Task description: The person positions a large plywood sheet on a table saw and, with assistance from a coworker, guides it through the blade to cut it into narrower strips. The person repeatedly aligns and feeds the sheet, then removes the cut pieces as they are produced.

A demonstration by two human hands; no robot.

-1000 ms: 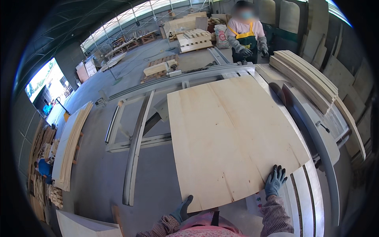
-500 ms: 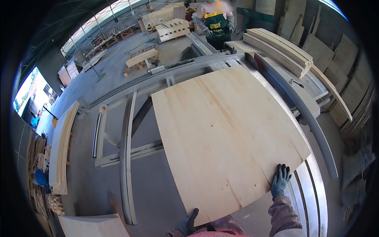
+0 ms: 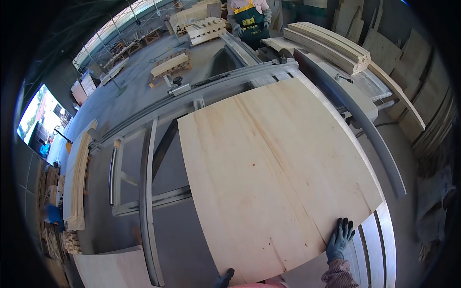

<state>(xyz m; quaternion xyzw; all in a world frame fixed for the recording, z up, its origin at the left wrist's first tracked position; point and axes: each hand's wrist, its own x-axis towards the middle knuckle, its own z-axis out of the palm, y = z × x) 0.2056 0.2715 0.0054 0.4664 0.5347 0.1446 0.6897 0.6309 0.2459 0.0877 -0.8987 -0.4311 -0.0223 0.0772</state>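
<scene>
A large pale plywood sheet point(image 3: 269, 173) lies across the metal frame of a sliding table saw. At the sheet's near left corner, my left hand point(image 3: 224, 278) is closed on the edge, its thumb on top and its other fingers hidden. My right hand point(image 3: 340, 240), in a blue-grey glove with dark fingertips, rests flat on the near right edge with its fingers stretched out. Slotted metal table strips point(image 3: 370, 240) run beside that hand.
A long grey guard point(image 3: 355, 115) curves along the right. Beyond it lies a stack of boards point(image 3: 331, 45). A person in a dark apron point(image 3: 249, 24) stands at the far end. A metal frame bar point(image 3: 146, 201) and stacked panels point(image 3: 79, 177) are on the left.
The view has shifted a little, so the surroundings sit differently. Less of my left hand shows at the lower edge. Both hands stay at the same parts of the sheet.
</scene>
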